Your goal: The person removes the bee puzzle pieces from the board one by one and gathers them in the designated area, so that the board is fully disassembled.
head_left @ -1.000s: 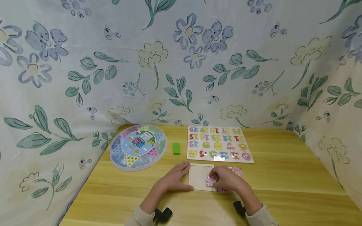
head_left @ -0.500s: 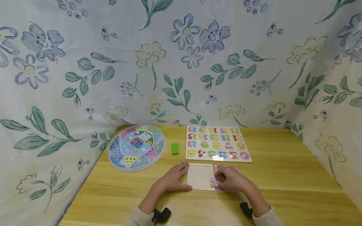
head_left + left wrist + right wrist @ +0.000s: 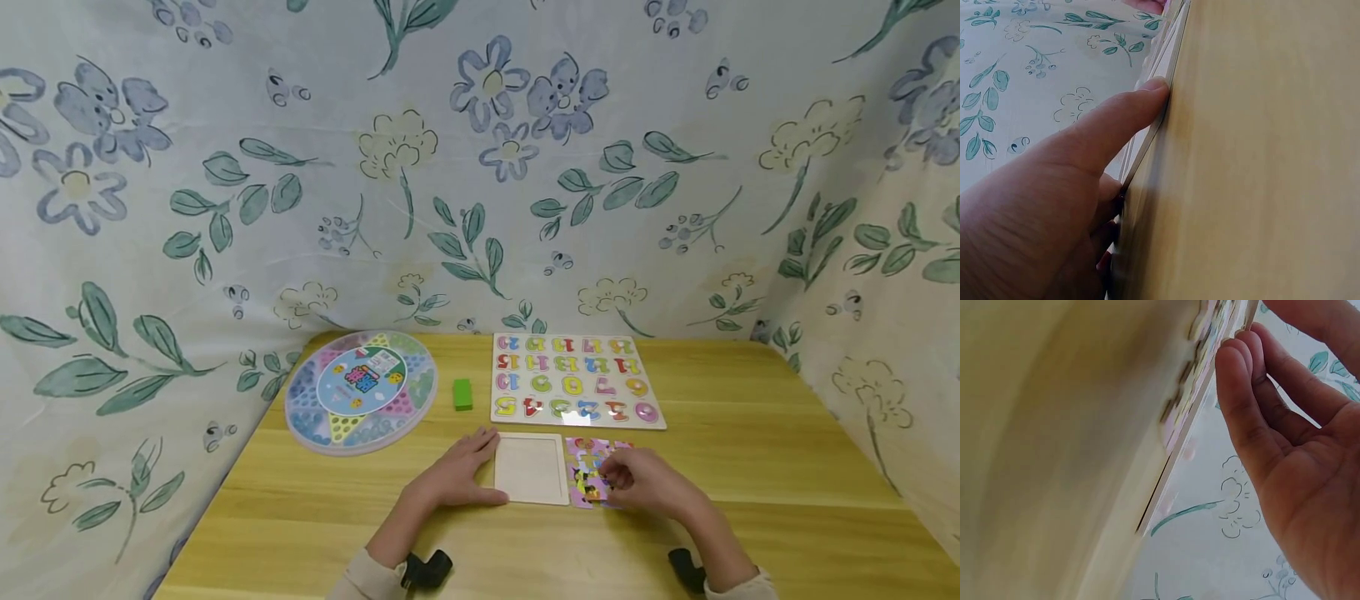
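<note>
A shallow wooden puzzle tray lies bare on the table. My left hand rests along its left side, fingers at the far corner and thumb at the near corner. In the left wrist view that thumb touches the tray's edge. Right of the tray lies a group of pink jigsaw pieces with a colourful picture. Over their right part hovers my right hand, fingers bent and hiding some pieces. No piece shows between its fingers in the right wrist view.
Behind the tray lies a number puzzle board. A green block stands left of it. Farther left is a round star-patterned game board. A flower-print cloth hangs behind the wooden table.
My right hand has moved right from the tray's right side, carrying a jigsaw piece over the pink group; the piece no longer shows in its fingers. My left hand has stayed at the tray.
</note>
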Demonstrator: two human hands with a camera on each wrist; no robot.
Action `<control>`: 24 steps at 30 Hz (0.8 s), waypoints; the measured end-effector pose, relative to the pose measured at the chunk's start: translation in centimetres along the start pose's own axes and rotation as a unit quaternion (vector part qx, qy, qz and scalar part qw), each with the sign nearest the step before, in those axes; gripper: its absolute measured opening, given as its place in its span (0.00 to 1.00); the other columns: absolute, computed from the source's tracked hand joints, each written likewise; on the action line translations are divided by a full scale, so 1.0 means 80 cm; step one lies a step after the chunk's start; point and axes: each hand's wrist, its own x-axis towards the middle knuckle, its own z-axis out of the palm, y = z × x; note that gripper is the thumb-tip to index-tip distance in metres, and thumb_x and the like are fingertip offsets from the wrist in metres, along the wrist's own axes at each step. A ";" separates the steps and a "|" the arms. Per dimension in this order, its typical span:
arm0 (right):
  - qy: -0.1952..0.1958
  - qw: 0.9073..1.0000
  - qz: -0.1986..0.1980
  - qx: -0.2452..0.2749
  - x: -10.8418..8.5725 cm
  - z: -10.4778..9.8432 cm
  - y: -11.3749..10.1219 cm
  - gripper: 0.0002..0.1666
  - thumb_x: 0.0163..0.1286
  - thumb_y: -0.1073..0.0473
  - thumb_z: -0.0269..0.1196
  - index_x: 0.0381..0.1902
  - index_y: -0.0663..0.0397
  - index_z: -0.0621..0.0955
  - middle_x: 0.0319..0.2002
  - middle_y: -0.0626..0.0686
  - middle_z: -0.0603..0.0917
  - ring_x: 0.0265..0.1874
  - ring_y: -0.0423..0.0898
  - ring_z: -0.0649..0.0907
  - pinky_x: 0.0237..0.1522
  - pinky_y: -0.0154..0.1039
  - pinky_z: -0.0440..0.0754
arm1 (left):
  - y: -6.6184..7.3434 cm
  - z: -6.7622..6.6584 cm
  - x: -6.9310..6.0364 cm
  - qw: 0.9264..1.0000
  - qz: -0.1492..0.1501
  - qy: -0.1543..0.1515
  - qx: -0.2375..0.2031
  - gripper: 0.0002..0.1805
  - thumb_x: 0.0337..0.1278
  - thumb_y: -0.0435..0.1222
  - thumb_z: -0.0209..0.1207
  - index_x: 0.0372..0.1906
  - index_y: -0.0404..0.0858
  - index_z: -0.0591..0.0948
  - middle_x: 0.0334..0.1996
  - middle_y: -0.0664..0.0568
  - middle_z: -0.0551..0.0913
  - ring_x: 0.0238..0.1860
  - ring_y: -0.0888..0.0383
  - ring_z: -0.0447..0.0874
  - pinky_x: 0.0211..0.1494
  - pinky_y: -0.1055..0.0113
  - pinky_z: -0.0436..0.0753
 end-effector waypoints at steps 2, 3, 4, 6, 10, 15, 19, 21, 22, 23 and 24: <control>-0.002 1.000 0.007 0.001 -0.004 -0.002 0.003 0.18 0.49 0.64 0.73 0.39 0.63 0.83 0.29 0.47 0.81 0.28 0.36 0.77 0.31 0.29 0.79 | 0.000 0.000 -0.001 1.000 0.001 -0.001 -0.002 0.56 0.50 0.65 0.61 0.77 0.41 0.53 0.79 0.53 0.48 0.80 0.52 0.42 0.81 0.52 0.50; -0.003 1.000 0.009 0.001 -0.006 -0.003 0.004 0.18 0.49 0.64 0.73 0.39 0.64 0.83 0.29 0.47 0.81 0.29 0.36 0.77 0.31 0.29 0.79 | 0.000 -0.001 -0.001 1.000 0.001 -0.001 -0.003 0.56 0.50 0.65 0.61 0.77 0.41 0.53 0.79 0.53 0.48 0.80 0.52 0.42 0.81 0.52 0.50; -0.003 1.000 0.011 0.002 -0.007 -0.004 0.006 0.18 0.50 0.63 0.73 0.39 0.64 0.83 0.30 0.47 0.81 0.29 0.36 0.77 0.31 0.29 0.79 | 0.000 -0.001 -0.001 1.000 0.002 -0.001 -0.004 0.56 0.50 0.65 0.61 0.77 0.41 0.53 0.79 0.53 0.48 0.80 0.52 0.42 0.81 0.52 0.50; -0.004 1.000 0.014 0.000 -0.010 -0.005 0.009 0.18 0.51 0.63 0.73 0.40 0.63 0.83 0.30 0.47 0.82 0.29 0.36 0.77 0.31 0.29 0.79 | 0.000 -0.001 -0.002 1.000 0.004 -0.001 -0.005 0.56 0.51 0.65 0.61 0.77 0.41 0.53 0.79 0.54 0.48 0.80 0.53 0.42 0.81 0.52 0.50; -0.007 1.000 0.012 -0.001 -0.016 -0.009 0.015 0.18 0.52 0.61 0.73 0.40 0.62 0.83 0.32 0.47 0.82 0.30 0.35 0.78 0.32 0.30 0.79 | 0.000 -0.001 -0.001 1.000 0.004 0.000 -0.004 0.56 0.51 0.65 0.61 0.77 0.42 0.53 0.79 0.54 0.48 0.80 0.53 0.42 0.81 0.52 0.50; -0.010 1.000 0.025 0.000 -0.024 -0.013 0.020 0.17 0.52 0.62 0.73 0.40 0.63 0.83 0.32 0.48 0.82 0.30 0.35 0.77 0.31 0.30 0.79 | 0.001 -0.001 -0.001 1.000 0.003 -0.001 -0.004 0.56 0.51 0.65 0.61 0.77 0.41 0.53 0.79 0.53 0.49 0.80 0.52 0.43 0.81 0.52 0.50; -0.015 0.999 0.051 0.003 -0.028 -0.017 0.024 0.17 0.53 0.62 0.73 0.40 0.62 0.83 0.32 0.48 0.82 0.30 0.35 0.77 0.31 0.29 0.79 | 0.002 -0.002 -0.001 1.000 0.002 -0.003 -0.005 0.56 0.51 0.64 0.62 0.77 0.41 0.53 0.79 0.53 0.49 0.80 0.52 0.43 0.81 0.52 0.50; -0.018 0.998 0.059 0.005 -0.030 -0.019 0.027 0.16 0.53 0.62 0.73 0.40 0.61 0.83 0.32 0.48 0.82 0.30 0.35 0.77 0.31 0.29 0.79 | 0.002 -0.002 -0.001 1.000 0.001 -0.003 -0.006 0.55 0.51 0.64 0.62 0.77 0.41 0.53 0.79 0.53 0.49 0.80 0.53 0.43 0.81 0.52 0.49; -0.018 0.998 0.060 0.005 -0.031 -0.019 0.028 0.16 0.52 0.62 0.74 0.40 0.61 0.83 0.32 0.48 0.82 0.30 0.36 0.77 0.31 0.29 0.79 | 0.002 -0.002 -0.001 1.000 0.001 -0.004 -0.005 0.55 0.51 0.64 0.62 0.77 0.41 0.53 0.79 0.53 0.49 0.80 0.53 0.43 0.81 0.52 0.49; -0.018 0.998 0.065 0.007 -0.031 -0.020 0.029 0.16 0.52 0.63 0.74 0.39 0.61 0.83 0.32 0.48 0.82 0.30 0.36 0.78 0.31 0.29 0.79 | 0.002 -0.002 -0.001 1.000 0.001 -0.004 -0.004 0.55 0.51 0.64 0.62 0.77 0.41 0.53 0.79 0.53 0.49 0.80 0.53 0.43 0.81 0.52 0.49; -0.018 0.997 0.069 0.008 -0.032 -0.021 0.030 0.16 0.52 0.63 0.74 0.39 0.60 0.83 0.32 0.48 0.82 0.30 0.37 0.78 0.31 0.29 0.79 | 0.002 -0.002 -0.001 1.000 0.001 -0.004 -0.004 0.55 0.51 0.64 0.62 0.77 0.41 0.53 0.79 0.53 0.49 0.80 0.53 0.43 0.81 0.52 0.49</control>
